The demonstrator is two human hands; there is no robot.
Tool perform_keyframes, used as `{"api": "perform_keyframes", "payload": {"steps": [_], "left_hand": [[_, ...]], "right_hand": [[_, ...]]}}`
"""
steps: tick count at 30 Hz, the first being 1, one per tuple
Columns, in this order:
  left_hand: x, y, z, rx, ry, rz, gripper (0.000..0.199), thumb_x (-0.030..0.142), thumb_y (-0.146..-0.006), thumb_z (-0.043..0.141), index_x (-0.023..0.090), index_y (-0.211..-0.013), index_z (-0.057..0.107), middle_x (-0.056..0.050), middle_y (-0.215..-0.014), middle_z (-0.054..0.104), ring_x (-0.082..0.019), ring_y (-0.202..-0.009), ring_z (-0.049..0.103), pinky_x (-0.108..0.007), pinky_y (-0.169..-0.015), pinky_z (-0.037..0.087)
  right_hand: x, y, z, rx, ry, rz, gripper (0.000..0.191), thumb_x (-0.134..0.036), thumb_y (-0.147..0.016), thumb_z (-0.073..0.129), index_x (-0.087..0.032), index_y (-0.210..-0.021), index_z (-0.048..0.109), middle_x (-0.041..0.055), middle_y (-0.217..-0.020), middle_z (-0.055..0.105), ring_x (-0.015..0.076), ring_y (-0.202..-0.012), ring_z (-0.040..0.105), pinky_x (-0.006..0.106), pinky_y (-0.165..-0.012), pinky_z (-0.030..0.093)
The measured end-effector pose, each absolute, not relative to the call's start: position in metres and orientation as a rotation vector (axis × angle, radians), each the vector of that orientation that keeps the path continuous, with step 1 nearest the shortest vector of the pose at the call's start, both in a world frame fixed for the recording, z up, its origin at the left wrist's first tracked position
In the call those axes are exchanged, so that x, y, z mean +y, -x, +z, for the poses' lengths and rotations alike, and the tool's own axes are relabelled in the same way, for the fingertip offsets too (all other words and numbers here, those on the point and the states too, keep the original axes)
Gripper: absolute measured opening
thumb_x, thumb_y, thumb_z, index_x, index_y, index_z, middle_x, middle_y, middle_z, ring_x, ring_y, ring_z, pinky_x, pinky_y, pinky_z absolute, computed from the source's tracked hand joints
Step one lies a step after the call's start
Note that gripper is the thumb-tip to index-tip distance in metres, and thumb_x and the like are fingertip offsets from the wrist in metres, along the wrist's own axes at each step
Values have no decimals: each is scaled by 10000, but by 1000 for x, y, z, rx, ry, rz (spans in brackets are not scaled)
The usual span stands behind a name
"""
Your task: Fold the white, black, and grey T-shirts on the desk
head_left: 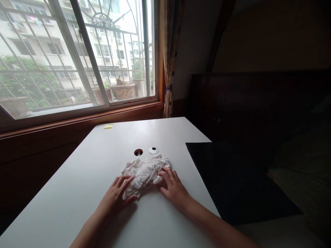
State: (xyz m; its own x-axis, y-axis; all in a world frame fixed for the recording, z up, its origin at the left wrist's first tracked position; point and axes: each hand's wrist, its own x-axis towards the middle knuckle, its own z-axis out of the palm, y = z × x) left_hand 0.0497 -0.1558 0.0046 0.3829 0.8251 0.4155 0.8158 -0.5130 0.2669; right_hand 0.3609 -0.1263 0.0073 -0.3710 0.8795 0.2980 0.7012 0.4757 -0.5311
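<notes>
white crumpled cloth [144, 174] between both hands [117, 191] [174, 187], on a table [85, 172]

Free room on table [72, 186] leftward, bunched cloth [145, 172] blocking middle, hole [138, 152] and cap [153, 151] beyond

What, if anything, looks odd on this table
The round hole in the white table, just beyond the crumpled cloth, is uncovered. A white disc, probably its cap, lies to its right instead of in it.

L hand [119, 190] & R hand [175, 186] are touching a crumpled wht cloth [145, 172] on a wht table [77, 193] nr a window [121, 65].
</notes>
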Motion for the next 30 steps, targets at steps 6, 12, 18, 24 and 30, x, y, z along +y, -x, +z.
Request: {"api": "perform_keyframes", "payload": {"steps": [6, 12, 18, 24, 30], "left_hand": [[-156, -59, 14, 1641, -2596, 811, 138, 234, -992, 535, 261, -946, 662, -63, -1023, 696, -241, -940, 634, -361, -802, 561], [-160, -51, 25, 1813, -2068, 1197, 268, 397, -1022, 481, 251, -804, 536, 0, -807, 612, -183, -710, 585, -299, -668, 473], [-161, -44, 31, 1744, -1412, 1617, 309, 545, -956, 576, 239, -911, 576, 6, -737, 657, -201, -691, 647, -331, -675, 525], [-156, -42, 33, 1427, -865, 1882, 339, 538, -905, 665, 222, -923, 544, -2, -841, 696, -198, -799, 694, -374, -744, 603], [-151, -41, 39, 1318, -568, 1947, 83, 266, -967, 596, 208, -912, 573, 10, -881, 702, -137, -846, 690, -276, -784, 587]], "right_hand": [[-126, -363, 9, -2080, 1184, 555, 276, -41, -768, 528, -247, -932, 610, 46, -1027, 616, 241, -967, 612, 390, -867, 537], [-126, -378, 17, -1754, 1098, 693, 125, -162, -888, 521, -250, -933, 598, 31, -953, 605, 216, -864, 607, 344, -758, 529], [-135, -388, 32, -1405, 1100, 641, 100, -373, -987, 554, -282, -1025, 565, 43, -1015, 603, 242, -965, 612, 404, -876, 545], [-139, -394, 35, -1312, 1198, 566, 195, -481, -1027, 435, -327, -1084, 540, 69, -1058, 605, 274, -1013, 586, 498, -923, 538], [-135, -387, 31, -1554, 1108, 579, 227, -428, -1020, 473, -271, -1069, 628, 75, -1130, 629, 267, -1110, 606, 446, -989, 518]]}}
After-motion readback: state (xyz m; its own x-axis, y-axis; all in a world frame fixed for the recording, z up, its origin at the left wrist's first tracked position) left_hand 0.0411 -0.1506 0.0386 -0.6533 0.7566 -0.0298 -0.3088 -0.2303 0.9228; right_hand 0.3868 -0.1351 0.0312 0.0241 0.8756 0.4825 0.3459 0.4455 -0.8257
